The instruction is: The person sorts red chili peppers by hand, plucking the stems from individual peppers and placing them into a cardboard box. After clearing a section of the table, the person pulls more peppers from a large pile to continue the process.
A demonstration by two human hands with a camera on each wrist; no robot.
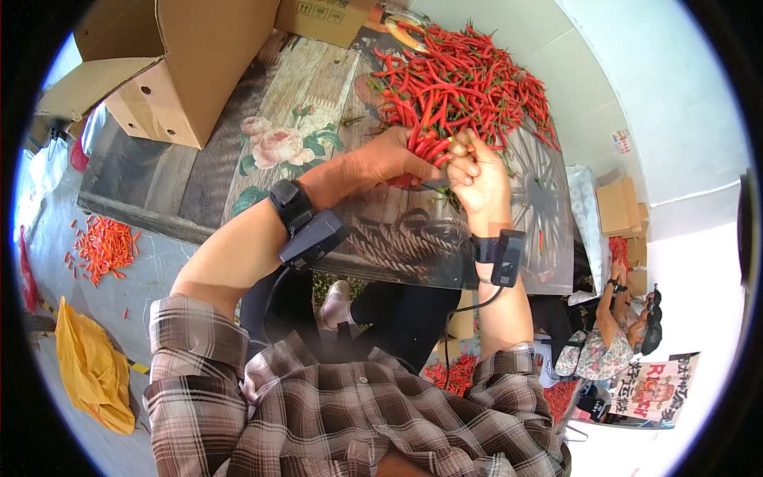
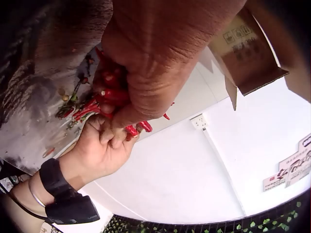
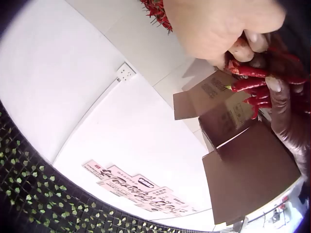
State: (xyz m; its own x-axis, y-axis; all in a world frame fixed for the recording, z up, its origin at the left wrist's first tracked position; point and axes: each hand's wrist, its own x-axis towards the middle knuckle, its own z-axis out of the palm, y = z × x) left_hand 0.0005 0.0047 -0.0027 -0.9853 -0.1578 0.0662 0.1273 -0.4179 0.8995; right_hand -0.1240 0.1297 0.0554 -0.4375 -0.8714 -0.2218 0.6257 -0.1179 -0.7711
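Observation:
My left hand (image 1: 391,157) grips a small bunch of red chili peppers (image 1: 430,146) near the table's front, thumb laid across them. In the left wrist view, several chili ends (image 2: 114,95) poke out past its curled fingers. Close against the bunch, my right hand (image 1: 482,176) has its fingers curled, pinching at the end of one chili. From the right wrist, the bunched chilies (image 3: 252,85) lie between the left thumb (image 3: 278,92) and the right fingertips. A large heap of red chilies (image 1: 477,83) with green stems spreads just beyond both hands.
An open cardboard box (image 1: 211,71) stands at the table's left, another carton (image 1: 326,20) behind. Loose green stems lie near the hands. Chilies (image 1: 103,248) and a yellow bag (image 1: 94,370) are on the floor at left. Another person (image 1: 608,342) sits at right.

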